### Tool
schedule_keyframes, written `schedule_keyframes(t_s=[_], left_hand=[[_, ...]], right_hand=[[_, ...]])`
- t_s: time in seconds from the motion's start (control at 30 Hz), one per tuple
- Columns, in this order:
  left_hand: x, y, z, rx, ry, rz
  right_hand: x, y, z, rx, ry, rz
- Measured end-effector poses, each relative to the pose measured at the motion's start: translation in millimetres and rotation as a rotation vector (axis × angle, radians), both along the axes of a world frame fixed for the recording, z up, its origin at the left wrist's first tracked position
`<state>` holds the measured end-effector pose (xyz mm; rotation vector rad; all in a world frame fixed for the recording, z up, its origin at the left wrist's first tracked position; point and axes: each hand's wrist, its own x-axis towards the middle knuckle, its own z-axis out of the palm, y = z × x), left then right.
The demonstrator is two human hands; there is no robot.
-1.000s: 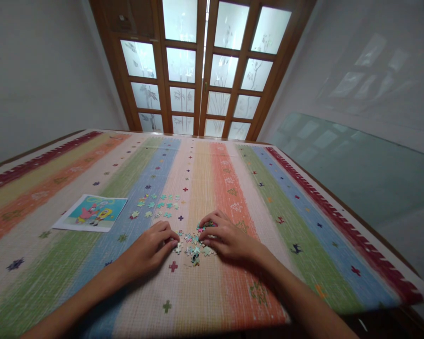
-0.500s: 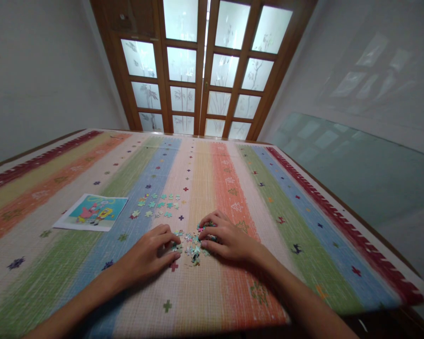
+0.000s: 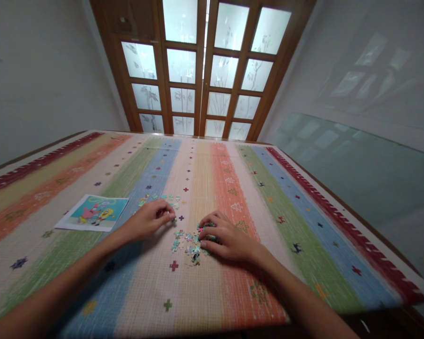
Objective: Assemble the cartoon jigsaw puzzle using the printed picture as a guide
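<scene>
A printed cartoon picture lies flat at left; right of it, spread puzzle pieces are partly hidden by the left hand, its fingertips pinching a small piece. The loose pile lies near centre — the right hand curls over its right side, grip unclear. Striped tablecloth beneath; wooden glass-paned doors at the far end.

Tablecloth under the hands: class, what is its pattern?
The tablecloth has coloured stripes, with motifs such as crosses and trees; seen best in the head view.
</scene>
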<state>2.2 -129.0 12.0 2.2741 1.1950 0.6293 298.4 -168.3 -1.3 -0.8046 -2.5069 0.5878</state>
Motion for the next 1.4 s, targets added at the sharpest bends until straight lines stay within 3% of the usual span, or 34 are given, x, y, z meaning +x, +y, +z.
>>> schedule_keyframes(t_s=[0.27,0.53,0.63,0.8,1.0,1.17,1.4], left_hand=[[15,16,-9.3,0.033,0.085,0.03],[14,17,-10.6,0.129,0.118,0.029],[12,8,-6.7,0.146,0.098,0.014],[8,-19,-2.2,0.043,0.069,-0.132],[13,-49,-10.7,0.003,0.065,-0.16],[17,-55,-18.6,0.074,0.077,-0.149],[23,-60,-13.1,0.107,0.069,-0.176]], right_hand=[[0,1,-2.1,0.022,-0.005,0.01],[0,1,-0.7,0.051,0.046,0.021],[0,1,-0.5,0.054,0.049,0.03],[-4,-3,-0.9,0.105,0.039,0.035],[-10,-9,-0.4,0.118,-0.024,0.073],[-10,-9,-3.1,0.12,-0.034,0.093],[-3,-5,-1.7,0.117,-0.028,0.091]])
